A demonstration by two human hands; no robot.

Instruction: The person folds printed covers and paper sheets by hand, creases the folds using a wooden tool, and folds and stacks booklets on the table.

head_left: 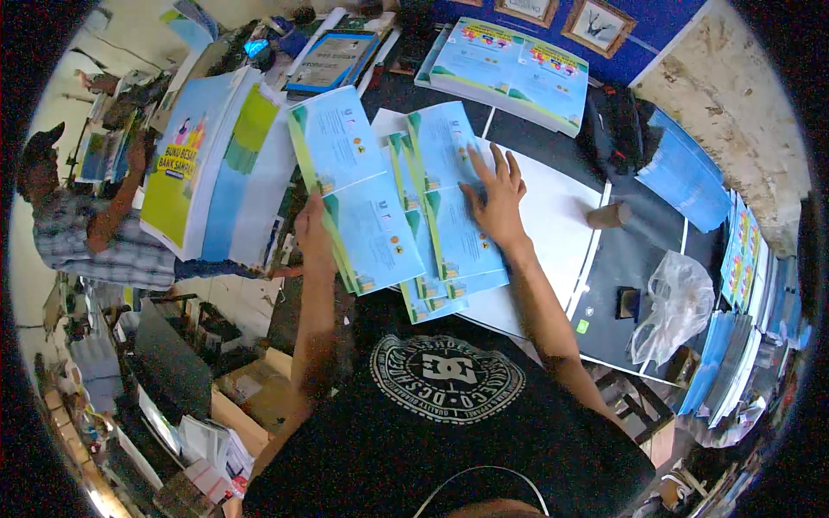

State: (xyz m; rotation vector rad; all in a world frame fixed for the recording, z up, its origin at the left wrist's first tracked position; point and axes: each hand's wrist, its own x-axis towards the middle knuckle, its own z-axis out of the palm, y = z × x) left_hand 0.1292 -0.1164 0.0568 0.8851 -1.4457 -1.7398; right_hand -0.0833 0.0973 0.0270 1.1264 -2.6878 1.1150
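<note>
My left hand grips the left edge of a printed blue-and-green sheet, held tilted above the table. A second strip of the same colour shows along its left side. To the right, several more such printed sheets lie overlapping and slightly fanned. Over their right edge is my right hand, its fingers spread and a little blurred; whether the fingertips touch the paper is hard to tell. Beneath the sheets lies a white board on the dark table.
A tall stack of printed covers stands at left, another stack at the back. A brown cylinder, a small dark box and a clear plastic bag sit at right, near blue paper piles. Another person is at far left.
</note>
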